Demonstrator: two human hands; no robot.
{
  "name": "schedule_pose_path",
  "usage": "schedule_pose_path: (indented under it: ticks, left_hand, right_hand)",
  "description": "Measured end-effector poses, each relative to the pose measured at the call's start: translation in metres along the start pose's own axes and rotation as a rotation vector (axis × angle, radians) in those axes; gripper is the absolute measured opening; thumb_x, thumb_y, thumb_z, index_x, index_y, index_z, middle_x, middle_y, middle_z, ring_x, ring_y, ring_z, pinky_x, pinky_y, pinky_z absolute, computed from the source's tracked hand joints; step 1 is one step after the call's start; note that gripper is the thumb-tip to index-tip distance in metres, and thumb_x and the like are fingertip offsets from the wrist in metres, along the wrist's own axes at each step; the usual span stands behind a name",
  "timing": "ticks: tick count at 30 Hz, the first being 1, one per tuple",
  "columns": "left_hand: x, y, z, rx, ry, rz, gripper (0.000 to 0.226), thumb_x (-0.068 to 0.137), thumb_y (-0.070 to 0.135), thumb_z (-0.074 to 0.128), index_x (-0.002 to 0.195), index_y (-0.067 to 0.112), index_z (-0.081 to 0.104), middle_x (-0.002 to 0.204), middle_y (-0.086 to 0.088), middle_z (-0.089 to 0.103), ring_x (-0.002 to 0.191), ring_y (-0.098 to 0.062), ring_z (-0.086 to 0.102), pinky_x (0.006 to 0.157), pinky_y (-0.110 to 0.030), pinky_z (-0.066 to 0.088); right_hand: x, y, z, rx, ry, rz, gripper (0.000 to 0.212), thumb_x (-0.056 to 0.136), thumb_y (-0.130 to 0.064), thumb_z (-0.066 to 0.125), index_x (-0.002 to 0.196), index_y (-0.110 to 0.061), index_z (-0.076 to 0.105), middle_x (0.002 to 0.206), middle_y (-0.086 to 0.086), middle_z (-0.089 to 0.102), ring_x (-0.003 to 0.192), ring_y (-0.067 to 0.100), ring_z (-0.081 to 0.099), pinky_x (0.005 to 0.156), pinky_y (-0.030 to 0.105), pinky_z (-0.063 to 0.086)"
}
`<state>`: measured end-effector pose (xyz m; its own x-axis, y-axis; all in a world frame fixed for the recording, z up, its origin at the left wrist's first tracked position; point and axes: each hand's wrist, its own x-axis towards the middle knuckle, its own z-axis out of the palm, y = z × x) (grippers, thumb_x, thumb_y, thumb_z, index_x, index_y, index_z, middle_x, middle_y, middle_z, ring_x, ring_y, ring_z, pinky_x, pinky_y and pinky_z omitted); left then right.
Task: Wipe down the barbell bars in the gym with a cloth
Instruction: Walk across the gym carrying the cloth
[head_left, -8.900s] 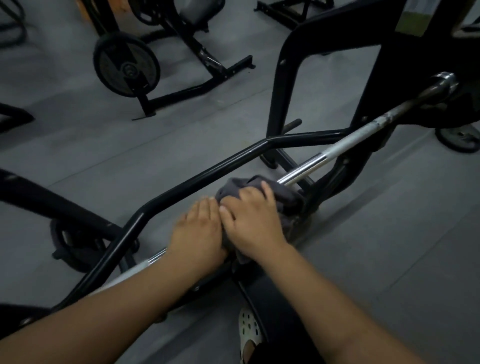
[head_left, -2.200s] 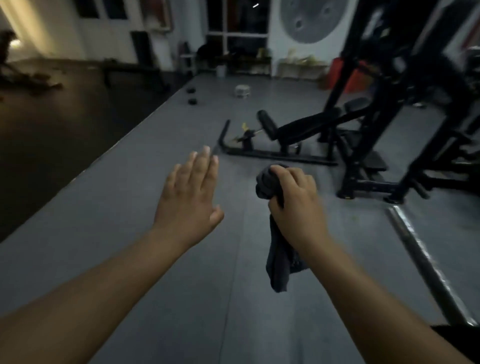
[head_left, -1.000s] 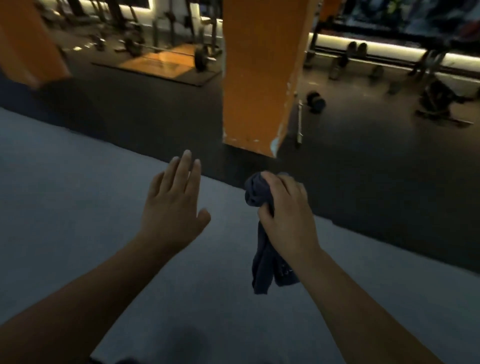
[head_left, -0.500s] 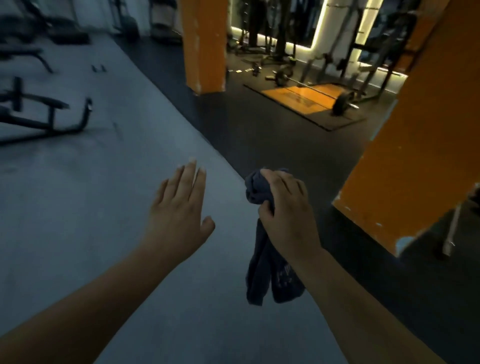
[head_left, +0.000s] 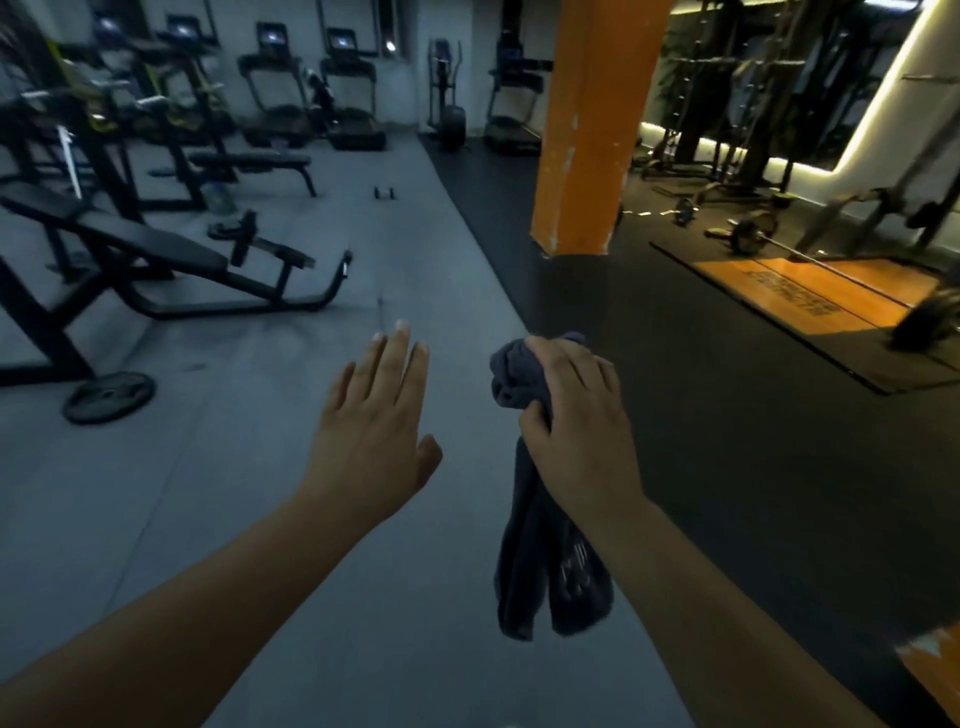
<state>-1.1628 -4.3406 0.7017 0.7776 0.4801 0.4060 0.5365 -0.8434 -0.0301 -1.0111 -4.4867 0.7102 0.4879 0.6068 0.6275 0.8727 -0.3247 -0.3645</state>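
My right hand (head_left: 576, 431) grips a dark grey cloth (head_left: 545, 577), bunched at the top and hanging down below my fist. My left hand (head_left: 376, 431) is held out flat beside it with straight fingers, holding nothing. A loaded barbell (head_left: 826, 260) lies on an orange lifting platform (head_left: 831, 296) at the far right, well away from both hands.
An orange pillar (head_left: 592, 124) stands ahead, right of centre. Black benches (head_left: 171, 254) and a weight plate (head_left: 109, 397) on the floor fill the left side. Treadmills (head_left: 343, 88) line the back wall. Grey floor stretches ahead between the benches and the pillar.
The view has swung left across the gym: the nearer orange pillar has left the frame and the benches have come in on the left. Both hands keep their pose, cloth still gripped.
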Motion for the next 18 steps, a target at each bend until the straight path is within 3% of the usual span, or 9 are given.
schedule_pose_path:
  ticks: [5, 10, 18]
  left_hand:
    - [0.144, -0.044, 0.042, 0.053, 0.02, -0.109, 0.097, 0.082, 0.039, 0.07, 0.157, 0.007, 0.018, 0.167, -0.013, 0.005, 0.153, -0.032, 0.011, 0.12, -0.051, 0.023]
    - [0.263, -0.105, 0.074, 0.085, 0.059, -0.215, 0.097, 0.084, 0.041, 0.065, 0.159, 0.008, 0.011, 0.168, -0.011, -0.002, 0.155, -0.028, 0.003, 0.122, -0.048, 0.016]
    - [0.473, -0.222, 0.192, 0.093, 0.113, -0.256, 0.097, 0.082, 0.039, 0.066, 0.158, 0.007, 0.015, 0.167, -0.014, 0.006, 0.154, -0.03, 0.008, 0.122, -0.05, 0.019]
  right_hand:
    - [0.151, 0.062, 0.086, 0.074, -0.038, -0.079, 0.058, 0.086, -0.001, 0.062, 0.141, -0.015, 0.051, 0.139, 0.003, 0.052, 0.125, 0.025, 0.043, 0.097, 0.033, 0.044]
    - [0.289, 0.086, 0.169, 0.111, -0.075, -0.152, 0.057, 0.084, 0.001, 0.062, 0.139, -0.012, 0.052, 0.136, 0.004, 0.054, 0.122, 0.024, 0.042, 0.099, 0.026, 0.032]
    - [0.496, 0.142, 0.343, 0.108, -0.091, -0.193, 0.056, 0.086, -0.001, 0.06, 0.141, -0.01, 0.052, 0.136, 0.004, 0.054, 0.125, 0.025, 0.044, 0.103, 0.019, 0.027]
